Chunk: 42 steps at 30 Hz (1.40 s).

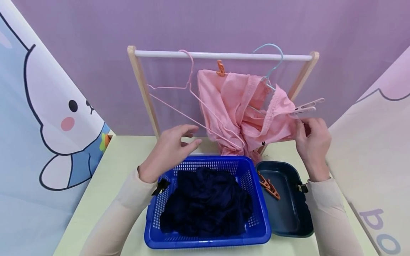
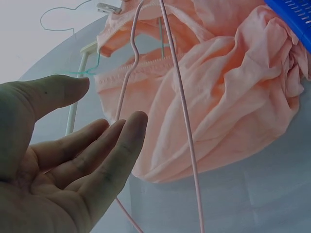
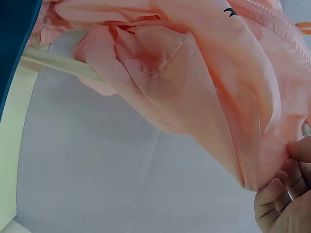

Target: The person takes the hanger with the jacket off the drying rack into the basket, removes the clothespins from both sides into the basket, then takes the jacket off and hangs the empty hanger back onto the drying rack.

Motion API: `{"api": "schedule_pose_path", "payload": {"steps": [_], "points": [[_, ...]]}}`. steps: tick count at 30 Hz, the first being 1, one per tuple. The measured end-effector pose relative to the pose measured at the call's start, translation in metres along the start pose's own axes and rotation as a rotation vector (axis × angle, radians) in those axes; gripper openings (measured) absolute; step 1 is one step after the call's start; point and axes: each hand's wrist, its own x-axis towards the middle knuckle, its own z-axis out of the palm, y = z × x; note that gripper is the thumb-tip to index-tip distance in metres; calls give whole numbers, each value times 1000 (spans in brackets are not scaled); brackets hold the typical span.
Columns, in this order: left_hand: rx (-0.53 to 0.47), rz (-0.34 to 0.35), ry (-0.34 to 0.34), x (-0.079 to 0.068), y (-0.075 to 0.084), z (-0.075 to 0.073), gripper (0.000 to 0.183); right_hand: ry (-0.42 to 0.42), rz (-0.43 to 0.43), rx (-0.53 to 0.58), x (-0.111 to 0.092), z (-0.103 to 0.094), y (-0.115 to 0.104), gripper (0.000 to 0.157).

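A pink zip-front garment (image 1: 221, 96) hangs bunched from a teal hanger (image 1: 271, 44) hooked over the rack's rod. An orange clothespin (image 1: 220, 68) grips its upper left edge, and a pale pink clothespin (image 1: 308, 106) sits at its right end. Just below that pale peg, my right hand (image 1: 314, 142) pinches the cloth between thumb and fingers; the right wrist view shows the fabric pulled to a corner there. My left hand (image 1: 171, 151), fingers loosely spread, holds nothing. It is beside an empty pink hanger (image 1: 168, 87), which crosses in front of the garment.
The white rod (image 1: 224, 55) rests on wooden posts. In front stands a blue basket (image 1: 205, 244) with dark navy cloth (image 1: 208, 202). To its right, a dark green tray (image 1: 288, 213) holds orange clothespins (image 1: 270, 188). A printed curtain (image 1: 64, 96) hangs at the left.
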Motion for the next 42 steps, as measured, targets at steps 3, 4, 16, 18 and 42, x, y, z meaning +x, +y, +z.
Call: {"api": "schedule_pose_path", "payload": {"steps": [3, 4, 16, 18, 42], "points": [[-8, 17, 25, 1, 2, -1, 38, 13, -1, -6, -1, -8, 1, 14], [-9, 25, 36, 2, 2, -2, 37, 18, -3, -8, -1, -12, 0, 14], [15, 181, 266, 25, 13, -14, 30, 80, 7, -41, -11, -53, 4, 13], [21, 208, 297, 32, 16, -15, 30, 102, 12, -36, -13, -58, 9, 14], [242, 502, 159, 40, 46, 20, 13, 172, 109, 12, -22, -108, 11, 19]]}}
